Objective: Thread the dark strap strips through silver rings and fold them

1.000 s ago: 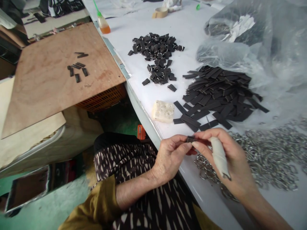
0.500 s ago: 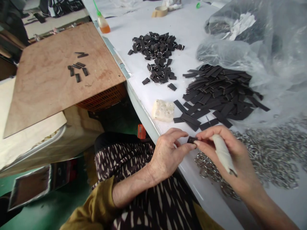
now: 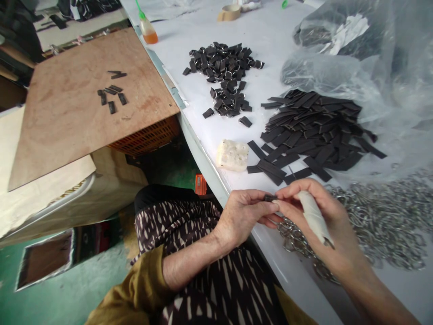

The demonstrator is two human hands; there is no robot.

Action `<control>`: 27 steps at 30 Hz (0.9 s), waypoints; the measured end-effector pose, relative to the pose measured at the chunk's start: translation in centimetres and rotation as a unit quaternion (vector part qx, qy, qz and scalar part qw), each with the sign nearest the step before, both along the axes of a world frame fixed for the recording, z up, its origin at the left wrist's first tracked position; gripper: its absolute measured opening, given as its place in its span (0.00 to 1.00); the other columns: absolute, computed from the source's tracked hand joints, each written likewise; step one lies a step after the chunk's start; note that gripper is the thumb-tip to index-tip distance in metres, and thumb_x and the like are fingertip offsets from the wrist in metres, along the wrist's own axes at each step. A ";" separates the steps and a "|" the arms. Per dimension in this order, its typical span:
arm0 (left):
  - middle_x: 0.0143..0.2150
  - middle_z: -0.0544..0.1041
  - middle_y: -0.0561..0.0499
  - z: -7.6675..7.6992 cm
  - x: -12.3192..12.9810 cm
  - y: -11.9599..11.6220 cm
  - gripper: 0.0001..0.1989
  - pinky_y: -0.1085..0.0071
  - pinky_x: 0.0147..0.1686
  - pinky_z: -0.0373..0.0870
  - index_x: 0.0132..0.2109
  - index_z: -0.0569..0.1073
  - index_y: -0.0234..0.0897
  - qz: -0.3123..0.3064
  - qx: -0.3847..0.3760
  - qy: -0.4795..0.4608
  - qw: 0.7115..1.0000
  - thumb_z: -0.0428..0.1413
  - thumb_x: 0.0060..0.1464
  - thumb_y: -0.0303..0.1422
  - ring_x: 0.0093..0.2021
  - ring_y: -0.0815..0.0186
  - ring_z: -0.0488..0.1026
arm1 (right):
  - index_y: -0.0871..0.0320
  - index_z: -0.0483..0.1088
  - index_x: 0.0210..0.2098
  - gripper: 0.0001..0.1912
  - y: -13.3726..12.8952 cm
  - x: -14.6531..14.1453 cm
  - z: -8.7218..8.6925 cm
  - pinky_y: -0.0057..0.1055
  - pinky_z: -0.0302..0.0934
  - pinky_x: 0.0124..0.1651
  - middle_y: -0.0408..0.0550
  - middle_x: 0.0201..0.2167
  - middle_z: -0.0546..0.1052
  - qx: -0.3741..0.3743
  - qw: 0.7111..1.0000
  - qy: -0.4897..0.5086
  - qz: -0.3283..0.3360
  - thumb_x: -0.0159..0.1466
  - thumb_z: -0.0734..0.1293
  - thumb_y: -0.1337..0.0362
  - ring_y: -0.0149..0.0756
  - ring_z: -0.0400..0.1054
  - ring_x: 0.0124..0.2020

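A small folded black strip (image 3: 269,197) is pinched between my two hands, over the table's front edge. My left hand (image 3: 237,221) grips its left end between thumb and index finger, the other fingers curled beneath. Thumb and fingertips of my right hand (image 3: 328,221) close on the right end. A tool handle wrapped in white (image 3: 313,216) lies across my right hand, held against the palm side; a thin spike shows beyond the fingers. Whether a metal ring is in the fold is hidden by my fingers. Flat black strips (image 3: 314,131) are heaped just beyond my hands.
Metal rings (image 3: 385,216) lie heaped at right. Black loops with rings (image 3: 223,63) are piled farther back. A pitted whitish block (image 3: 232,155) sits near the edge. Behind are a bottle of orange liquid (image 3: 149,34), a tape roll (image 3: 230,12) and clear plastic (image 3: 331,72). A wooden board (image 3: 67,117) is left.
My left hand's fingers have closed in around the folded strip, and its lower fingers now show below my right thumb. The view has shifted slightly; the piles look the same.
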State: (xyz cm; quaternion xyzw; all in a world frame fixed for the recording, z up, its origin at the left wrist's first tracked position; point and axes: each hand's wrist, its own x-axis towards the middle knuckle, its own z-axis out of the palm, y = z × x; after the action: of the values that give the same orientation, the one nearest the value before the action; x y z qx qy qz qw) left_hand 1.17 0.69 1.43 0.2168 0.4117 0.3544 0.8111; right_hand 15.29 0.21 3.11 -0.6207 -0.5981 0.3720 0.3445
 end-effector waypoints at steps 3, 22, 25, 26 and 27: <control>0.23 0.73 0.49 0.0 -0.1 0.0 0.11 0.73 0.29 0.70 0.31 0.75 0.27 0.006 -0.001 0.008 1.000 0.60 0.42 0.33 0.25 0.68 0.72 | 0.54 0.63 0.31 0.08 -0.1 0.0 0.1 0.25 0.67 0.28 0.42 0.30 0.73 -0.010 1.000 -0.002 0.004 0.55 0.67 0.61 0.31 0.70 0.28; 0.22 0.72 0.49 -0.2 0.0 -0.1 0.09 0.73 0.30 0.71 0.30 0.75 0.26 0.022 -0.031 0.006 0.999 0.60 0.41 0.31 0.24 0.69 0.72 | 0.51 0.63 0.33 0.06 -0.3 0.0 -0.5 0.28 0.65 0.31 0.43 0.34 0.73 -0.019 0.999 -0.020 0.028 0.56 0.66 0.62 0.33 0.69 0.32; 0.22 0.72 0.49 -0.2 0.0 -0.1 0.09 0.74 0.30 0.71 0.30 0.75 0.26 0.020 -0.028 0.007 0.999 0.60 0.42 0.31 0.24 0.69 0.72 | 0.51 0.63 0.33 0.06 -0.3 -0.1 -0.5 0.28 0.65 0.30 0.43 0.34 0.73 -0.022 0.999 -0.018 0.025 0.57 0.66 0.62 0.32 0.69 0.31; 0.22 0.72 0.49 -0.2 0.0 -0.1 0.09 0.74 0.30 0.71 0.30 0.74 0.26 0.019 -0.028 0.007 0.999 0.60 0.42 0.31 0.24 0.69 0.72 | 0.51 0.63 0.33 0.06 -0.4 -0.1 -0.5 0.28 0.64 0.30 0.43 0.34 0.72 -0.022 0.999 -0.017 0.025 0.57 0.66 0.62 0.32 0.69 0.31; 0.22 0.72 0.49 -0.2 0.0 -0.1 0.09 0.74 0.30 0.71 0.30 0.74 0.26 0.019 -0.027 0.008 0.999 0.60 0.42 0.31 0.24 0.69 0.72 | 0.51 0.63 0.33 0.06 -0.4 -0.2 -0.4 0.28 0.64 0.30 0.43 0.34 0.72 -0.021 0.999 -0.016 0.024 0.57 0.66 0.62 0.32 0.69 0.31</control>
State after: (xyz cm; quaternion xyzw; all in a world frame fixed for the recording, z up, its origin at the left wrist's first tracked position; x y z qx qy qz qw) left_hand 1.15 0.58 1.20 0.1892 0.4316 0.3569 0.8066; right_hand 15.10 -0.17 2.67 -0.6193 -0.6100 0.3828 0.3127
